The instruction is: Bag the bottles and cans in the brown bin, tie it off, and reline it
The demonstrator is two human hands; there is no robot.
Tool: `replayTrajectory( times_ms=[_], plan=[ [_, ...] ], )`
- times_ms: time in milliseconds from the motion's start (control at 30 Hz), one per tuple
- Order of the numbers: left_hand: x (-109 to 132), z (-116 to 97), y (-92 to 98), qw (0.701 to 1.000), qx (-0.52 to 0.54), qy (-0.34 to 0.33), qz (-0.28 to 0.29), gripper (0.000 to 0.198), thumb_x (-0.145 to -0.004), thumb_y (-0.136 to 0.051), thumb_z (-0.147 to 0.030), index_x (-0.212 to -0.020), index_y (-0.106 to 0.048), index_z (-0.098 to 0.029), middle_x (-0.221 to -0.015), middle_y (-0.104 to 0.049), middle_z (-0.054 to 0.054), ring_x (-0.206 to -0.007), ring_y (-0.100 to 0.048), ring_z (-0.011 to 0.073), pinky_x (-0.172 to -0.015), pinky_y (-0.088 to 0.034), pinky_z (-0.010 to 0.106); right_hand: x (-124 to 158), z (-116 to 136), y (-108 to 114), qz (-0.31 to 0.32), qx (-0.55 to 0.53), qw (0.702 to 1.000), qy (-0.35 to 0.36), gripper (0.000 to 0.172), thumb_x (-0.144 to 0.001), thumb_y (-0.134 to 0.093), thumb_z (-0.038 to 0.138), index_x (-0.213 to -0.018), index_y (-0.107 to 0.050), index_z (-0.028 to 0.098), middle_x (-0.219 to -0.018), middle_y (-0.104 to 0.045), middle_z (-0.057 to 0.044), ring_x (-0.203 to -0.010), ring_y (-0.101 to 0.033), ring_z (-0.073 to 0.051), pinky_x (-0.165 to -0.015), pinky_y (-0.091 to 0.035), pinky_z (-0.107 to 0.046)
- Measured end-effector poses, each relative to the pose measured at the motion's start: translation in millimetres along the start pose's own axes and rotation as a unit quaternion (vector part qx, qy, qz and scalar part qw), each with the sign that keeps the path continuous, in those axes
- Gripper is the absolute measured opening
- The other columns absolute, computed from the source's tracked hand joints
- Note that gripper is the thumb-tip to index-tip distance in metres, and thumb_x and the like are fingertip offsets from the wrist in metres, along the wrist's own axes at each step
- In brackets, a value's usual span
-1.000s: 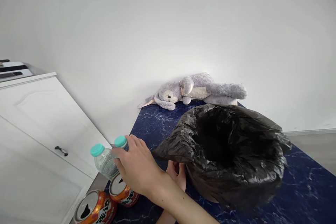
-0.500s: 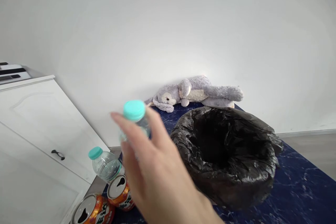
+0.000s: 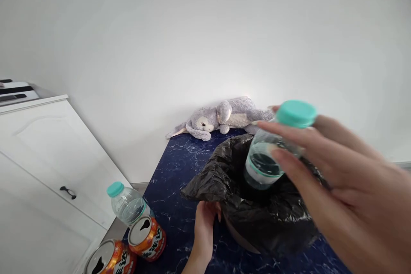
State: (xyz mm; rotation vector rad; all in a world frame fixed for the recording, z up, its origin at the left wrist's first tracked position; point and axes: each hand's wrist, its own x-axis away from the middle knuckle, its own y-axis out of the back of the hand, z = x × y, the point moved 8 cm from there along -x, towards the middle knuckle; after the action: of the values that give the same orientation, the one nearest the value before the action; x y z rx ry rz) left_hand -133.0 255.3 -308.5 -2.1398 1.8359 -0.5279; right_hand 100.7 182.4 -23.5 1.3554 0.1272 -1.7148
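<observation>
My right hand has its fingers and thumb round the upper part of a clear plastic bottle with a turquoise cap. The bottle is tilted above the opening of a trash bin lined with a black plastic bag. At the bin's left side, my left hand reaches up under the overhanging bag edge, fingers curled at the rim and partly hidden by the bag. A second turquoise-capped bottle stands at the left table edge, beside an orange drink can and another orange drink can, both opened.
The blue marble-patterned table bears all of these. A grey plush rabbit lies on its side at the back, against the white wall. To the left stands a white cabinet with a black handle.
My right hand has carried the bottle from the left to over the bin. My left hand has come into view at the bin's left rim, and the bag edge there is pulled outward.
</observation>
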Motion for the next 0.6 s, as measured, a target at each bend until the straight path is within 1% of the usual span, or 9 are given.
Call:
replayTrajectory(
  times_ms=[100,133,167,233,267,333,467,533,600],
  plan=[
    [-1,-9,-5.8,0.985,0.148,0.061,0.057,0.059,-0.086,-0.072,-0.078,-0.076,-0.075,-0.020,-0.073,-0.069,0.006,-0.061,-0.062,0.0201,-0.059,-0.052,0.031,-3,-1,-31,0.059,0.009,0.998,-0.018,0.039,-0.108,-0.053,0.029,-0.142,-0.069,0.041,-0.153,-0.062,-0.001,-0.129,-0.070,-0.034,-0.060,-0.067,-0.033],
    [-1,-12,-5.8,0.976,0.191,0.083,0.063,0.062,-0.085,-0.072,-0.080,-0.078,-0.076,-0.019,-0.075,-0.070,0.006,-0.057,-0.059,0.0172,-0.056,-0.051,0.029,-4,-2,-40,0.078,0.009,0.997,-0.019,0.039,-0.108,-0.053,0.029,-0.140,-0.071,0.041,-0.154,-0.062,-0.001,-0.130,-0.069,-0.034,-0.056,-0.066,-0.032],
    [0,-15,-5.2,0.967,0.225,0.099,0.067,0.064,-0.082,-0.074,-0.082,-0.080,-0.077,-0.018,-0.078,-0.072,0.006,-0.055,-0.058,0.0147,-0.055,-0.050,0.028,-6,-5,-46,0.093,0.007,0.995,-0.023,0.038,-0.108,-0.053,0.027,-0.138,-0.073,0.040,-0.155,-0.061,-0.001,-0.132,-0.068,-0.035,-0.058,-0.067,-0.033],
    [1,-21,-4.2,0.953,0.270,0.110,0.079,0.065,-0.069,-0.083,-0.084,-0.079,-0.078,-0.019,-0.087,-0.076,0.005,-0.054,-0.057,0.0111,-0.052,-0.050,0.024,-8,-9,-56,0.114,-0.004,0.993,-0.030,0.038,-0.108,-0.052,0.024,-0.134,-0.075,0.038,-0.156,-0.061,-0.002,-0.135,-0.066,-0.035,-0.076,-0.071,-0.039],
    [1,-22,-4.4,0.950,0.280,0.109,0.091,0.065,-0.063,-0.088,-0.082,-0.075,-0.077,-0.020,-0.088,-0.076,0.004,-0.054,-0.056,0.0098,-0.050,-0.049,0.023,-8,-10,-59,0.121,-0.010,0.992,-0.032,0.038,-0.107,-0.053,0.022,-0.133,-0.076,0.037,-0.156,-0.061,-0.002,-0.135,-0.066,-0.034,-0.085,-0.071,-0.044],
    [1,-20,-3.9,0.946,0.288,0.104,0.107,0.060,-0.056,-0.096,-0.075,-0.070,-0.075,-0.020,-0.081,-0.074,0.001,-0.051,-0.054,0.0079,-0.046,-0.046,0.020,-9,-13,-65,0.132,-0.015,0.991,-0.033,0.039,-0.106,-0.053,0.019,-0.131,-0.078,0.036,-0.154,-0.062,-0.004,-0.136,-0.066,-0.034,-0.094,-0.069,-0.048],
    [-1,-12,1.6,0.951,0.280,0.086,0.101,0.055,-0.059,-0.100,-0.065,-0.085,-0.079,-0.020,-0.075,-0.070,-0.003,-0.046,-0.046,0.0046,-0.043,-0.042,0.017,-7,-18,-75,0.162,-0.007,0.986,-0.034,0.035,-0.106,-0.055,0.019,-0.122,-0.082,0.034,-0.151,-0.065,-0.005,-0.132,-0.069,-0.035,-0.095,-0.068,-0.050],
    [-2,-10,2.0,0.954,0.267,0.083,0.104,0.051,-0.066,-0.099,-0.061,-0.089,-0.079,-0.020,-0.067,-0.063,-0.004,-0.045,-0.042,0.0043,-0.046,-0.044,0.017,-5,-21,-80,0.184,-0.010,0.982,-0.043,0.027,-0.105,-0.060,0.028,-0.117,-0.083,0.034,-0.150,-0.066,-0.003,-0.130,-0.070,-0.035,-0.094,-0.068,-0.051],
    [-2,-9,1.2,0.953,0.269,0.089,0.106,0.043,-0.071,-0.099,-0.054,-0.086,-0.077,-0.019,-0.061,-0.056,-0.006,-0.044,-0.039,0.0040,-0.048,-0.046,0.017,-3,-23,-83,0.205,-0.016,0.977,-0.059,0.023,-0.105,-0.063,0.038,-0.111,-0.084,0.036,-0.149,-0.066,-0.002,-0.131,-0.069,-0.036,-0.093,-0.068,-0.053]
  ],
)
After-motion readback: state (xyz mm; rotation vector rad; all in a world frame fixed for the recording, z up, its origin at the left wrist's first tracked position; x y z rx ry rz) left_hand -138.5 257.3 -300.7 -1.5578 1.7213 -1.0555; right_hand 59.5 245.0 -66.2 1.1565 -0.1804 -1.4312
